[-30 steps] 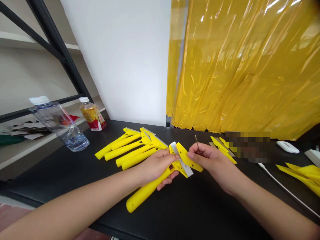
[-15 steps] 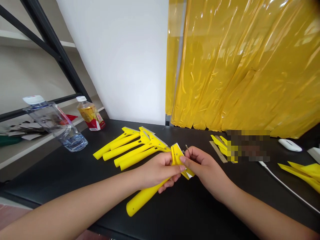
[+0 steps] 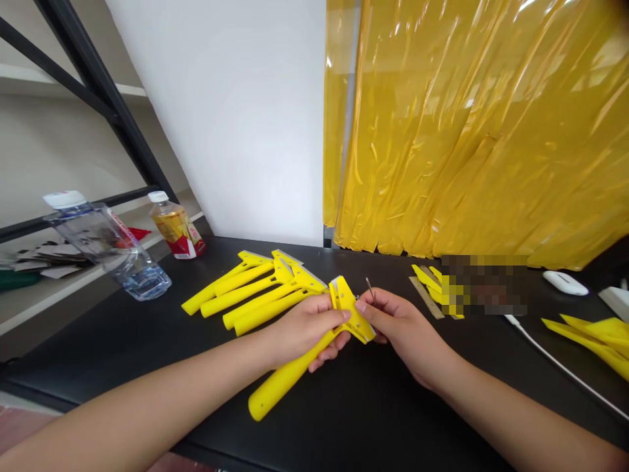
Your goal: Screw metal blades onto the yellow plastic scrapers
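Observation:
A yellow scraper (image 3: 289,380) with a long round handle is held by its neck in my closed left hand (image 3: 314,328), thumb on the near side of its head. The scraper's flat head faces me, with small holes in it and a pale strip along its far edge. My right hand (image 3: 393,318) is pinched at the right side of the head, its thumb touching the yellow plate. A thin metal rod (image 3: 369,288), resembling a hex key, sticks up from the right fingers; its lower end is hidden. To the left lie several similar yellow scrapers (image 3: 265,288), side by side.
On the black table (image 3: 403,419), flat yellow pieces and a tan strip (image 3: 425,298) lie at right, beside a blurred patch. Further right are a white case (image 3: 565,283), a white cable (image 3: 555,357) and yellow parts (image 3: 594,337). Two bottles, one clear (image 3: 142,282) and one red-labelled (image 3: 181,233), stand left.
The scraper's head has turned to face me more flatly, and the white strip and gap at its lower end no longer show. My left thumb has shifted slightly left; both hands keep their hold.

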Tool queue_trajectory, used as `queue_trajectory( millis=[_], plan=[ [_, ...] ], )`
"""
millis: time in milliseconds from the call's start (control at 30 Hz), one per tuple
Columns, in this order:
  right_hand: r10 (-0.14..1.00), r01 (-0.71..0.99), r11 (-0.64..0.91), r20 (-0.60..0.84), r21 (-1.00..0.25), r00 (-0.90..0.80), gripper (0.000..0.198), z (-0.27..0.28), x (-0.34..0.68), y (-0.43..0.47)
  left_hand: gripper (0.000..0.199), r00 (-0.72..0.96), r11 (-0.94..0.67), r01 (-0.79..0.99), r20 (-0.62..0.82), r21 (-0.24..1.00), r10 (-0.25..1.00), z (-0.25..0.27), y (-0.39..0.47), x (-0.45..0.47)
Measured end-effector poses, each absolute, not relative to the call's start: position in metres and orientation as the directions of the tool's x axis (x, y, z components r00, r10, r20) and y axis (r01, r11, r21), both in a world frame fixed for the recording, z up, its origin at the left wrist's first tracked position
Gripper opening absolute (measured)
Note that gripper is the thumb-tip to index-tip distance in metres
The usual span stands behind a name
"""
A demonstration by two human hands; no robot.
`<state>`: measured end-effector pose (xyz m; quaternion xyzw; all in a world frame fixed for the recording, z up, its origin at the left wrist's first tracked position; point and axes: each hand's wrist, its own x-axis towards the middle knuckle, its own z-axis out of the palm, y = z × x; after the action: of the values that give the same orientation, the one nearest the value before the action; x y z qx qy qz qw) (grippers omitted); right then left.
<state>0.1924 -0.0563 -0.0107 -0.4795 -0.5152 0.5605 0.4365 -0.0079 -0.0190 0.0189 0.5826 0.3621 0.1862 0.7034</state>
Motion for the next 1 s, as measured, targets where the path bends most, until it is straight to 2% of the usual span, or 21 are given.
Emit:
queue_trajectory(
  millis=[100, 267, 367, 1000],
  plan=[
    [0.98, -0.006, -0.109, -0.106, -0.994, -0.17, 0.041, -0.0133, 0.1904, -0.0566, 0.037, 0.69, 0.242, 0.167, -0.288, 0.956, 0.664, 0.017, -0.0176, -0.0082],
    [0.989, 0.042, -0.062, -0.067, -0.997, -0.13, 0.044, -0.016, 0.1891, -0.0557, 0.028, 0.675, 0.241, 0.158, -0.283, 0.958, 0.681, 0.0161, -0.0184, -0.0075],
    [0.993, 0.075, -0.032, -0.04, -0.997, -0.114, 0.045, -0.0173, 0.1887, -0.0539, 0.029, 0.679, 0.192, 0.199, -0.276, 0.961, 0.68, 0.0181, -0.0201, -0.0065],
    [0.982, 0.244, 0.174, 0.148, -0.954, -0.12, 0.027, -0.0084, 0.1983, -0.0555, 0.025, 0.688, 0.167, 0.209, -0.266, 0.963, 0.675, 0.0199, -0.0154, -0.0112]
  ],
)
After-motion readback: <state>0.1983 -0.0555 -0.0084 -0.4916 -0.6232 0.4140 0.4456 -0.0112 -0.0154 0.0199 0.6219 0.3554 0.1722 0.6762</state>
